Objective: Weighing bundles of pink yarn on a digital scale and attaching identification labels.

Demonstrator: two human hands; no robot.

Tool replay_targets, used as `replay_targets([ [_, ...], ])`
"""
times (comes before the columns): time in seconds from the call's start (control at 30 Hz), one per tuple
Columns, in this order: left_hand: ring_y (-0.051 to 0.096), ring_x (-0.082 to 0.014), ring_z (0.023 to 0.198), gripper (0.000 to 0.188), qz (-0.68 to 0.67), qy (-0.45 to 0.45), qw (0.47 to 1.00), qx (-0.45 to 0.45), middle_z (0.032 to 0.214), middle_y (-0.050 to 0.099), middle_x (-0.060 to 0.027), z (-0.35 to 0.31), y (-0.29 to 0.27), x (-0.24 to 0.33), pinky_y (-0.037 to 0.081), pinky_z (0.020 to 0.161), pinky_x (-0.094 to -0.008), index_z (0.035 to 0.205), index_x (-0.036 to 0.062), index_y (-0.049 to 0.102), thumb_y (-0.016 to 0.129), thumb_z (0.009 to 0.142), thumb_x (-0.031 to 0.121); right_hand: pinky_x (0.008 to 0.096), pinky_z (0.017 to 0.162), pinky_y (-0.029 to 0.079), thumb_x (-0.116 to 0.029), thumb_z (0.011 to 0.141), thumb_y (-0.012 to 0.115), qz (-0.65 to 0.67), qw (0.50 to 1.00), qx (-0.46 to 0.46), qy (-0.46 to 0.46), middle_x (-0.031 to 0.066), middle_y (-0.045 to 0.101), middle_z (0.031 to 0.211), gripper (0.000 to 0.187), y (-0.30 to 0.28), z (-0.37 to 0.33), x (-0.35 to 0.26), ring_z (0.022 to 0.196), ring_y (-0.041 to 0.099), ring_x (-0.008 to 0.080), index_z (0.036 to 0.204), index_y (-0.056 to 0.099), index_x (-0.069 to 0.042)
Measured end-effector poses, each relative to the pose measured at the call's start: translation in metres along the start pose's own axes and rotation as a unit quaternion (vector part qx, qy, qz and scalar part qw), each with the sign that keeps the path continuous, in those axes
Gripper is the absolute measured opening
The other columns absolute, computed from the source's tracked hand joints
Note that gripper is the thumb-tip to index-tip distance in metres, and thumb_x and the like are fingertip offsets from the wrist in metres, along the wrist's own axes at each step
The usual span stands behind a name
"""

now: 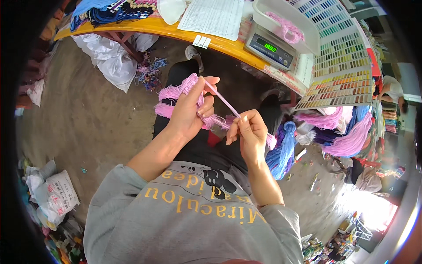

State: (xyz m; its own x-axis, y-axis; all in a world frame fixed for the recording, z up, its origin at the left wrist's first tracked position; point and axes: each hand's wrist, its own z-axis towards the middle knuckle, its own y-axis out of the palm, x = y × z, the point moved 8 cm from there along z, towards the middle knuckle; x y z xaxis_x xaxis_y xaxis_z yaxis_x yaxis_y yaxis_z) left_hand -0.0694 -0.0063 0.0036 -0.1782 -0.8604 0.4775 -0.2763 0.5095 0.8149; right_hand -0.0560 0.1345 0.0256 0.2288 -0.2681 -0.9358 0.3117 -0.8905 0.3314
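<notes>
A loose bundle of pink thread [189, 83] is gripped in my left hand [193, 103], with strands looping over the fingers and hanging below the palm. From it a thin pink strand [226, 104] runs taut, slanting down to my right hand [249, 132], which pinches it between thumb and fingers. The strand's tail [271, 141] sticks out past the right hand. More pink thread [164, 110] lies across my dark-trousered leg under the left wrist. Part of the bundle is hidden behind the left fingers.
Ahead, a yellow-edged table [220, 43] holds a digital scale [270, 47], a white plastic tub [307, 22] with pink thread, and a printed sheet [211, 17]. A thread colour chart [343, 53] stands at right, above hanging blue skeins [283, 152]. White sacks [110, 61] lie under the table.
</notes>
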Motion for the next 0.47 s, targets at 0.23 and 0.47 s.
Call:
replay_targets([
  [0.23,0.031,-0.0031,0.047,0.033,0.013,0.026,0.999,-0.043,0.076,0.052,0.0008,0.0046,-0.0006,0.0069,0.027,0.046,-0.0194,0.108,0.0014,0.057,0.043,0.097,0.029,0.0189,0.051,0.039,-0.017,0.097,0.042,-0.070,0.997,0.015,-0.032,0.0048,0.056,0.062,0.017,-0.0038,-0.0003,-0.0050,0.053,0.055,0.0103,0.089,0.047,-0.003],
  [0.47,0.033,-0.0033,0.048,0.032,0.017,0.026,0.998,-0.048,0.074,0.052,0.0005,0.0057,0.0021,0.0031,0.029,0.047,-0.0199,0.109,0.0017,0.056,0.043,0.097,0.028,0.0191,0.051,0.039,-0.020,0.097,0.043,-0.080,0.996,0.017,-0.032,0.0048,0.056,0.062,0.020,-0.0108,-0.0025,-0.0033,0.053,0.055,0.0106,0.089,0.046,-0.003],
])
